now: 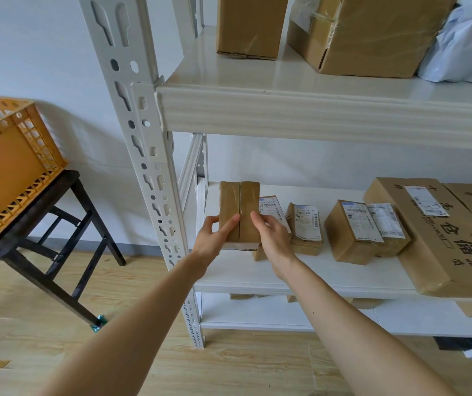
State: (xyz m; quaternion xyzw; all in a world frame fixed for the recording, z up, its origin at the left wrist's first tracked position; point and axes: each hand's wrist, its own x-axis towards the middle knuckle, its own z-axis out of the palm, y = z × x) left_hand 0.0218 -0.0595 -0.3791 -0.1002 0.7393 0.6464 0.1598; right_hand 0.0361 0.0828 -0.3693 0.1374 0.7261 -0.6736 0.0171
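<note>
Taped cardboard parcel (239,212), brown with a seam down its front face, stands on end at the left end of the middle shelf (243,270). Whether its lower edge rests on the labelled packet (272,208) behind it cannot be told. White steel rack (143,138) fills most of the view. To its left a black bench (43,212) carries an orange slotted crate (8,167). A long printed carton (440,238) lies at the right of the middle shelf, and two plain cartons (372,32) sit on the shelf above. Small labelled boxes (352,232) lie between the carton and the parcel. Left grip (210,238) is clamped on the parcel, thumb on its left side and fingers across the front. Right grip (272,238) pinches its right edge.
</note>
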